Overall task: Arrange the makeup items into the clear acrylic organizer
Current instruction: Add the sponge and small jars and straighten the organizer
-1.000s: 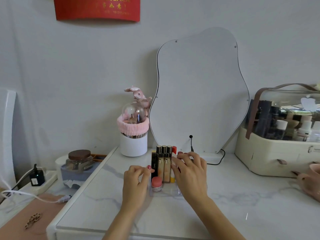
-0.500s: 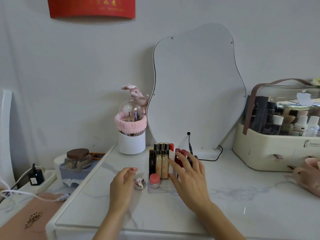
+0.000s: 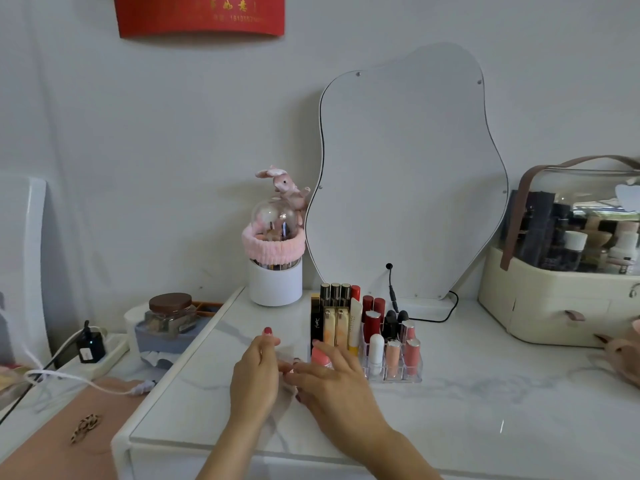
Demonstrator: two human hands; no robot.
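Observation:
The clear acrylic organizer (image 3: 412, 375) stands mid-table in front of the mirror. It holds several upright lipsticks and tubes (image 3: 341, 323), with a pink-capped jar (image 3: 319, 356) at its front left corner. My left hand (image 3: 256, 375) and my right hand (image 3: 332, 382) meet just left of the organizer. Between them sits a small silver item (image 3: 295, 360), almost fully hidden. My left hand's curled fingers hold it, index finger raised. The straight fingers of my right hand reach across and touch it.
A white brush holder with a pink band and bunny (image 3: 275, 271) stands behind the hands. A wavy mirror (image 3: 408, 174) and its black cable (image 3: 393, 292) are at the back. A cream cosmetics case (image 3: 554, 306) is at the right. A lidded jar (image 3: 169, 313) sits left of the table.
My right hand left the organizer's tubes and slid left to meet my left hand over the small silver item. The lipstick rows are now uncovered.

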